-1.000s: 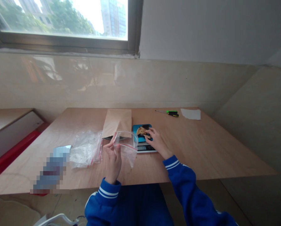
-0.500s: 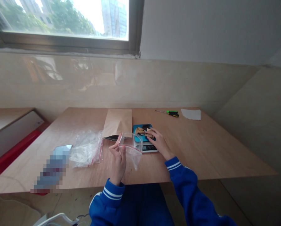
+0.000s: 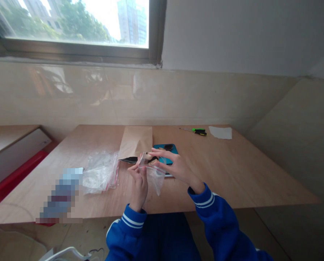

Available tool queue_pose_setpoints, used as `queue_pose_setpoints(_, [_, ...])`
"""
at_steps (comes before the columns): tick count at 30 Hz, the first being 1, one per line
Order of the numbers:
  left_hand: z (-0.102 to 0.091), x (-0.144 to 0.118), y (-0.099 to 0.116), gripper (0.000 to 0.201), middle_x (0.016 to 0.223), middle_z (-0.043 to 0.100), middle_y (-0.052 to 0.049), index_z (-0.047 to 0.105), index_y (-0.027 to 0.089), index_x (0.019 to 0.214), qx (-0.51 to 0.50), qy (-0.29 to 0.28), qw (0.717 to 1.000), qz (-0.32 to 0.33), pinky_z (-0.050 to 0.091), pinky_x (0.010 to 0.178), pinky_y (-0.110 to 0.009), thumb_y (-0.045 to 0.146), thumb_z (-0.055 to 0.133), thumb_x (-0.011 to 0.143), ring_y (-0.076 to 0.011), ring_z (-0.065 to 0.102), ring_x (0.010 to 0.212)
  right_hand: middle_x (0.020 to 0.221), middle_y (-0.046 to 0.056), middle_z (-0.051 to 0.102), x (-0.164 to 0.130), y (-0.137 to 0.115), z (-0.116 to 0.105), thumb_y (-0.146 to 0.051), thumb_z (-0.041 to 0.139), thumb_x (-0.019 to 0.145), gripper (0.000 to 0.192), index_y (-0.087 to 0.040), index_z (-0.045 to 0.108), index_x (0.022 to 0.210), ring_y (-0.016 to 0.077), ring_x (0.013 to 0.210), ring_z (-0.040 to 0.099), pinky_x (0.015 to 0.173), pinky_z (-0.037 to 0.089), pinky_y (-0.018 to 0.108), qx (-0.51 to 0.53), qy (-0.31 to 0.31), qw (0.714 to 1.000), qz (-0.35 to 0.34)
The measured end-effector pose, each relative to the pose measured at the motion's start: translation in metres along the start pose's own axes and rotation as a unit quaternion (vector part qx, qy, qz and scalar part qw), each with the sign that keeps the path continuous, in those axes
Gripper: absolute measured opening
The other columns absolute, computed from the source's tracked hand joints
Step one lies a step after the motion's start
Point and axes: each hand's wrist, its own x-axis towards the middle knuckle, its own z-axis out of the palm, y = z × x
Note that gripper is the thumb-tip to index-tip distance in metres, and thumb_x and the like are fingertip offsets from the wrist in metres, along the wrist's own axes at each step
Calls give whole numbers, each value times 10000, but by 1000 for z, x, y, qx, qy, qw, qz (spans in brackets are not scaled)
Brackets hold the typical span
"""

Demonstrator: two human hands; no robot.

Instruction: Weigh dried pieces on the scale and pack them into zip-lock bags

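Wooden table [image 3: 232, 170]; both hands at zip bag [image 3: 153, 175].

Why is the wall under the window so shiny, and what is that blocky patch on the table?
Head view: daylight from the window mirrors as glare on the glossy wall tiles; the patch left of the left hand is deliberate pixelation; the clear zip bag it holds is hard to make out.

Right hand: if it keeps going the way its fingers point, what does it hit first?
The right hand points left at the mouth of the clear zip bag held by the left hand. It would probably meet that bag first; depth is unclear.
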Motion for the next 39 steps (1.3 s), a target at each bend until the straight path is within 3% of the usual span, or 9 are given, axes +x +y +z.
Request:
queue_pose_setpoints(6, [-1,-1,-4,232,1316,560,-201,375,212,1005,-16,17,1000,-11,412,1061,-455,432,419,949,-238,525,1275,1259,70,659,4,42,-7,-493,375,978,439,-245,644,1221,214,1155,621,1025,463,395,29,88,995,44])
queue_pose_setpoints(9, [-2,-3,-3,225,1244,596,-173,378,217,983,-8,31,999,-8,423,1051,-446,430,435,941,-234,541,1251,1385,124,548,13,79,-9,-505,497,918,454,-227,623,1254,262,1337,453,1122,333,457,-116,122,984,61])
queue_pose_setpoints(12, [-4,-4,2,252,1195,603,-163,385,217,989,-1,39,999,-10,435,1038,-437,459,431,935,-241,545,1240,1466,170,431,24,116,-7,-491,674,798,609,-245,553,1342,342,1405,328,1121,265,553,-234,70,960,138])
queue_pose_setpoints(17, [-9,-4,10,295,1122,606,-153,404,203,1011,4,56,998,-22,440,1025,-427,485,430,930,-248,540,1233,1141,151,648,31,143,-8,-418,740,750,474,-184,668,1156,301,1140,567,999,411,476,-270,41,955,117])
queue_pose_setpoints(24, [-11,-4,12,302,1125,596,-154,399,197,1021,9,56,998,-26,452,1006,-427,486,423,933,-253,557,1205,1030,98,677,16,131,-15,-279,765,704,343,-175,689,1021,239,966,628,870,494,387,-177,126,973,71])
queue_pose_setpoints(28, [-10,-6,14,266,1130,599,-165,385,199,1019,13,48,999,-21,462,993,-448,454,399,946,-257,582,1174,974,75,696,13,104,-16,-304,625,814,164,-199,698,917,220,902,641,759,520,343,-134,188,971,60])
queue_pose_setpoints(32, [-6,-4,11,276,1222,566,-192,371,188,1045,-2,34,999,-25,443,1012,-468,448,389,955,-261,566,1207,899,61,708,19,72,-16,-276,567,848,154,-198,699,833,203,850,651,755,523,328,-117,211,970,14])
queue_pose_setpoints(36, [-4,-2,6,310,1296,536,-207,354,192,1049,-25,13,999,-33,414,1049,-446,485,385,953,-250,530,1261,967,55,718,20,50,-7,-297,612,833,161,-207,688,942,194,889,664,804,533,329,-52,197,979,11])
queue_pose_setpoints(39, [-3,-3,6,336,1356,485,-224,365,184,1068,-29,19,999,-26,393,1072,-434,498,383,950,-253,489,1306,1065,53,715,17,30,6,-338,655,822,372,-232,605,1175,188,972,672,853,537,325,51,158,986,17])
